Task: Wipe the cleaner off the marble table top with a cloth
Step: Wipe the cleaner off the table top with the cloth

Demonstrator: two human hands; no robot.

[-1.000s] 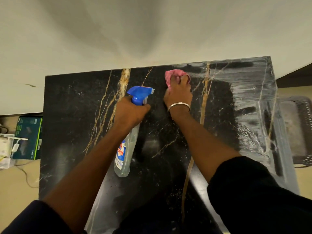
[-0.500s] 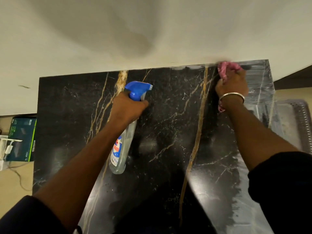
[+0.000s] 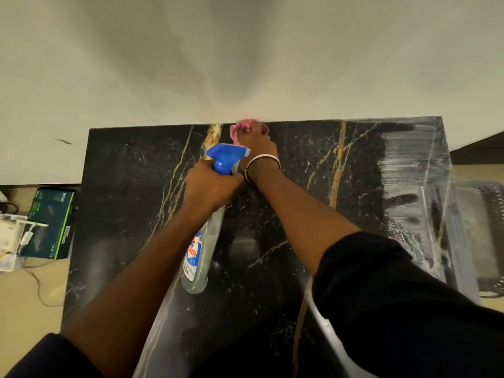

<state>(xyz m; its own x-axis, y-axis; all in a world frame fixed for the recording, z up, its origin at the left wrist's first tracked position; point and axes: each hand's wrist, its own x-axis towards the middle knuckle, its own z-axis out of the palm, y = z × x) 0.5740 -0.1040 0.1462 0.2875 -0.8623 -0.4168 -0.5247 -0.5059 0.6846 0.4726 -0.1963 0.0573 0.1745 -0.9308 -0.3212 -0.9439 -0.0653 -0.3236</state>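
The black marble table top with gold veins fills the middle of the view, its far edge against a pale wall. My right hand grips a pink cloth and presses it on the marble at the far edge, near the centre. My left hand holds a clear spray bottle with a blue trigger head by its neck, just this side of my right wrist. White streaks of cleaner cover the right end of the top.
A green box and white clutter with cables lie on the floor at the left. A grey perforated basket stands beyond the table's right edge. The wall runs right behind the far edge.
My right hand swept the pink cloth along the far edge, out to the right end and then back left to the centre. My left hand kept the bottle in place.
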